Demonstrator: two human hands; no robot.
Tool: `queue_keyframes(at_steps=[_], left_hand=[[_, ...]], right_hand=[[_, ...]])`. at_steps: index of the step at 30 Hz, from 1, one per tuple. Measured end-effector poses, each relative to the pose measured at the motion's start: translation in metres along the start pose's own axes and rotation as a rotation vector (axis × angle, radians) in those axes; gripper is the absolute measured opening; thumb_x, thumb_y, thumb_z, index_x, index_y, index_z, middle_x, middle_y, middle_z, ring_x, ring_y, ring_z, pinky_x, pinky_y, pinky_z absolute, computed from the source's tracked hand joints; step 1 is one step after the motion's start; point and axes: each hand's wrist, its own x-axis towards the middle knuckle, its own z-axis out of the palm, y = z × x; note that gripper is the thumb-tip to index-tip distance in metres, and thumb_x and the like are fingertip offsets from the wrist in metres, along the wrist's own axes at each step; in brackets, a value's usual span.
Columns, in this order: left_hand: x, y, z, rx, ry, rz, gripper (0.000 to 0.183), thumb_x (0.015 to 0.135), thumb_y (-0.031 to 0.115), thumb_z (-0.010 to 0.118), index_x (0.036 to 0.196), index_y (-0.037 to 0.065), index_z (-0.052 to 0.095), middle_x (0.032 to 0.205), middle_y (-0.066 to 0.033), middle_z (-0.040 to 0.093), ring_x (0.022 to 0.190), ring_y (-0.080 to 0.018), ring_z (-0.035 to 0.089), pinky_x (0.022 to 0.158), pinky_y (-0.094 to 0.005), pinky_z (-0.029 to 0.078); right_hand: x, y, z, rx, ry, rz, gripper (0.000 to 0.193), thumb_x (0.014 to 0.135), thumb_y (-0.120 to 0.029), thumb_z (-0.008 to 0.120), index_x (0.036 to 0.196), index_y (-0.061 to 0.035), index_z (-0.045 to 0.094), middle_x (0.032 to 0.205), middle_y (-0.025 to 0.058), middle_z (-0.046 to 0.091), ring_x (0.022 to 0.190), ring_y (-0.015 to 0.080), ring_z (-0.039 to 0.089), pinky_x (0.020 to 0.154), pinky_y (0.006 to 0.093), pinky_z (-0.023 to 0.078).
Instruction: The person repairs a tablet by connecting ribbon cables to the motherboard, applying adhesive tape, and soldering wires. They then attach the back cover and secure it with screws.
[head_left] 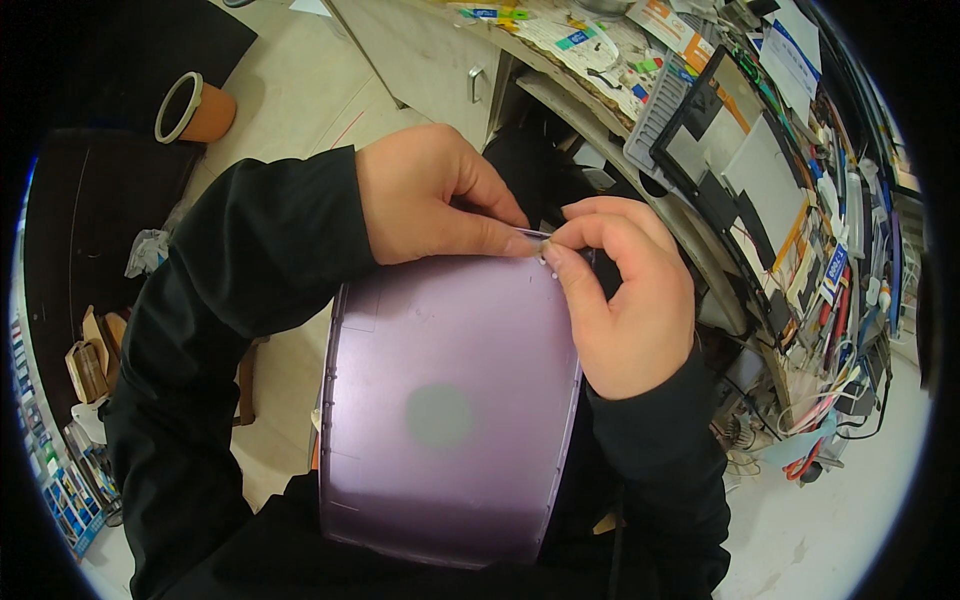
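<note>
A flat purple metal tablet back cover [450,340], with a round greenish spot low on its face, rests on my lap. Clips or notches run along its raised long sides. My left hand [430,195] grips its far edge, the thumb lying on the face and the fingers curled behind. At the far right corner my right hand [630,285] is closed in a pinch, thumb and forefinger meeting right beside the left thumb tip. Tiny white bits show by these fingertips; what the pinch holds is too small to make out.
To the right, a cluttered workbench [620,110] carries a dark-framed screen panel [735,170], a grey tray [660,115], cables and tools. An orange-brown bin [212,112] stands on the floor at far left. A cabinet door with a handle [474,85] is ahead.
</note>
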Motion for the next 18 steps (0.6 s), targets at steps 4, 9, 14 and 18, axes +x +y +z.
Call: queue_keyframes(at_steps=[4,9,14,18], left_hand=[[0.001,-0.002,-0.007,-0.115,-0.037,-0.131,0.036,0.103,0.03,0.068,0.105,-0.005,0.078,0.079,-0.0042,0.074,0.069,-0.0055,0.06,0.065,-0.0235,0.052],[0.004,-0.004,-0.007,-0.129,-0.056,-0.191,0.038,0.105,0.031,0.065,0.104,-0.005,0.078,0.077,-0.0019,0.072,0.067,-0.0036,0.057,0.062,-0.0222,0.049],[0.005,-0.005,-0.008,-0.143,-0.089,-0.207,0.032,0.104,0.024,0.066,0.11,-0.005,0.077,0.084,-0.0046,0.075,0.072,-0.005,0.061,0.067,-0.022,0.053],[0.003,-0.005,-0.009,-0.184,-0.114,-0.1,0.023,0.098,0.008,0.07,0.116,-0.006,0.074,0.096,-0.0097,0.077,0.08,-0.0082,0.068,0.076,-0.022,0.057]], right_hand=[[0.0,0.004,-0.003,-0.122,0.155,-0.216,0.014,0.08,-0.001,0.077,0.091,-0.0057,0.071,0.101,0.0077,0.072,0.094,0.0291,0.069,0.081,0.0393,0.054],[-0.001,0.007,-0.009,-0.069,0.189,-0.291,0.021,0.073,0.005,0.081,0.09,-0.0052,0.074,0.089,0.0096,0.075,0.083,0.0279,0.074,0.074,0.0356,0.058],[0.001,0.01,-0.005,0.004,0.155,-0.369,0.023,0.072,0.007,0.081,0.09,-0.0043,0.074,0.088,0.0096,0.075,0.085,0.0279,0.074,0.076,0.0363,0.058],[0.003,0.011,-0.001,-0.011,0.168,-0.385,0.025,0.07,0.009,0.081,0.09,-0.0037,0.074,0.088,0.0095,0.075,0.085,0.0284,0.074,0.076,0.0366,0.058]])
